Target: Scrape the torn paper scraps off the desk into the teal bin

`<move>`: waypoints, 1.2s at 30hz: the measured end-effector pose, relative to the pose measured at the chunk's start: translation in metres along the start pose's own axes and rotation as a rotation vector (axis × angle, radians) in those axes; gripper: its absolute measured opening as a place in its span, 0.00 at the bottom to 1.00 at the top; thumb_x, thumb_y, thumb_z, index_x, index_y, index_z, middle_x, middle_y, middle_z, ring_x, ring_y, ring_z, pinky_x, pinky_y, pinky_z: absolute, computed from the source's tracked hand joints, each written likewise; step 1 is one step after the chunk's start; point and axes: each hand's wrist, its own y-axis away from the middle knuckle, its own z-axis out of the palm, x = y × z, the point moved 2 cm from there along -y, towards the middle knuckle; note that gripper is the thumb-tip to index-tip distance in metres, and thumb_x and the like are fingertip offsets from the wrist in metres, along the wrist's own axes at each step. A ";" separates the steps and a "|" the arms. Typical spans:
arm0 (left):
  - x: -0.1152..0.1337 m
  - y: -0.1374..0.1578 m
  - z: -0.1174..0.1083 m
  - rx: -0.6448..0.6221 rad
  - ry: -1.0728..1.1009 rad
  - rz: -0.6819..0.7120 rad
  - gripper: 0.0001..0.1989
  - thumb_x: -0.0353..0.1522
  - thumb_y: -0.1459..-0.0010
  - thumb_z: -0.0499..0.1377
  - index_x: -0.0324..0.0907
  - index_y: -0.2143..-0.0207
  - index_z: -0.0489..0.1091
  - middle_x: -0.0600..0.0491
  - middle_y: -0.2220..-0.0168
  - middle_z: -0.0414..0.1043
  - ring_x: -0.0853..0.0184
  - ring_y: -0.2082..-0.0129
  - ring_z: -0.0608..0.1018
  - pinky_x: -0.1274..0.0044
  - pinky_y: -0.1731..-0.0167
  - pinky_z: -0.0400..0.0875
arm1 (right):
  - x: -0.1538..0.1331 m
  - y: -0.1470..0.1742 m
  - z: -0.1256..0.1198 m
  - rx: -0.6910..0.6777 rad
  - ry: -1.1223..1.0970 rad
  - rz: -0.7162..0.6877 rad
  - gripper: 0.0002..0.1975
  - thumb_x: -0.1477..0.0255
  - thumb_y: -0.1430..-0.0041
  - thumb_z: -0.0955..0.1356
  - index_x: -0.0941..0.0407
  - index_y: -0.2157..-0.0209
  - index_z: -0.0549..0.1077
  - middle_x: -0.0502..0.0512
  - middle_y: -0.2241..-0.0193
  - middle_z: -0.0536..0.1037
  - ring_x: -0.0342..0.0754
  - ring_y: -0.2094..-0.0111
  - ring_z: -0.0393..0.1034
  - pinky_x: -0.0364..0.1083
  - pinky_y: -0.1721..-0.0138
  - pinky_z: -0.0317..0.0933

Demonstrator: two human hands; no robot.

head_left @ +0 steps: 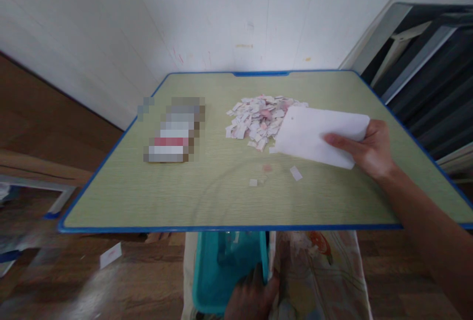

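Note:
My right hand (373, 150) grips a stiff white card (321, 135) by its right end, thumb on top. The card's left edge meets a heap of small torn paper pieces (254, 120) on the light green table (155, 196). A few loose scraps (296, 173) lie in front of the heap. Below the table's front edge, my left hand (253, 293) is closed on the right rim of a teal plastic basket (210, 288). Part of the basket is hidden under the table.
A blurred-out rectangular object (172, 132) lies on the table's left side. The white wall (221, 24) stands behind the table. Dark folded frames (436, 58) lean at the right. A patterned cloth (318, 280) hangs beside the basket, and a paper scrap (111, 255) lies on the wooden floor.

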 end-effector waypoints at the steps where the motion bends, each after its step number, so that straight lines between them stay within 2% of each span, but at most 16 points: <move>1: 0.000 0.000 0.000 -0.003 0.002 0.000 0.23 0.28 0.51 0.52 0.47 0.51 0.53 0.44 0.61 0.67 0.60 0.69 0.72 0.73 0.75 0.68 | 0.000 0.000 -0.003 0.014 -0.011 -0.001 0.08 0.73 0.65 0.71 0.60 0.77 0.72 0.49 0.80 0.74 0.40 0.82 0.64 0.38 0.84 0.58; 7: -0.001 0.000 0.000 -0.017 0.033 -0.014 0.21 0.27 0.51 0.52 0.48 0.53 0.56 0.46 0.62 0.67 0.61 0.69 0.72 0.73 0.75 0.67 | 0.002 -0.001 -0.010 0.109 -0.080 -0.012 0.08 0.73 0.65 0.71 0.59 0.77 0.71 0.49 0.79 0.73 0.39 0.81 0.64 0.39 0.82 0.59; 12: -0.001 0.000 -0.001 -0.033 0.036 -0.008 0.23 0.28 0.52 0.52 0.47 0.51 0.54 0.44 0.60 0.67 0.60 0.68 0.72 0.72 0.74 0.67 | 0.003 0.000 -0.013 -0.010 -0.032 0.063 0.10 0.74 0.66 0.72 0.60 0.77 0.72 0.49 0.82 0.72 0.39 0.84 0.63 0.38 0.85 0.58; 17: 0.000 -0.001 -0.005 -0.051 0.034 -0.008 0.23 0.25 0.52 0.51 0.46 0.52 0.55 0.45 0.62 0.67 0.62 0.69 0.72 0.73 0.74 0.67 | -0.002 0.001 -0.014 0.031 -0.033 -0.009 0.08 0.74 0.66 0.71 0.58 0.77 0.73 0.48 0.80 0.73 0.38 0.83 0.63 0.37 0.84 0.58; 21: 0.001 -0.001 -0.006 -0.045 0.011 -0.006 0.25 0.23 0.53 0.50 0.47 0.51 0.53 0.46 0.62 0.67 0.62 0.70 0.72 0.73 0.75 0.67 | -0.003 0.001 -0.014 -0.037 -0.003 0.016 0.08 0.75 0.67 0.72 0.58 0.78 0.73 0.47 0.82 0.73 0.38 0.84 0.63 0.37 0.85 0.57; 27: 0.000 0.001 -0.003 -0.006 0.017 -0.031 0.23 0.23 0.53 0.50 0.49 0.53 0.56 0.47 0.61 0.67 0.62 0.69 0.72 0.74 0.74 0.67 | -0.004 -0.001 -0.017 0.102 -0.007 -0.082 0.06 0.75 0.65 0.71 0.57 0.79 0.73 0.47 0.79 0.74 0.37 0.82 0.63 0.37 0.84 0.58; 31: -0.001 0.002 0.002 0.033 0.023 -0.016 0.22 0.26 0.53 0.51 0.49 0.54 0.55 0.47 0.64 0.67 0.61 0.70 0.72 0.73 0.76 0.68 | 0.000 -0.004 -0.009 0.029 0.047 -0.078 0.08 0.72 0.64 0.71 0.56 0.75 0.73 0.46 0.77 0.73 0.38 0.81 0.63 0.37 0.83 0.58; 36: -0.002 0.001 0.005 0.066 0.019 0.007 0.26 0.27 0.54 0.53 0.47 0.51 0.52 0.47 0.65 0.67 0.61 0.72 0.72 0.73 0.77 0.68 | 0.002 -0.006 -0.009 -0.062 0.128 -0.064 0.09 0.72 0.63 0.71 0.57 0.74 0.73 0.46 0.78 0.73 0.37 0.80 0.63 0.36 0.82 0.57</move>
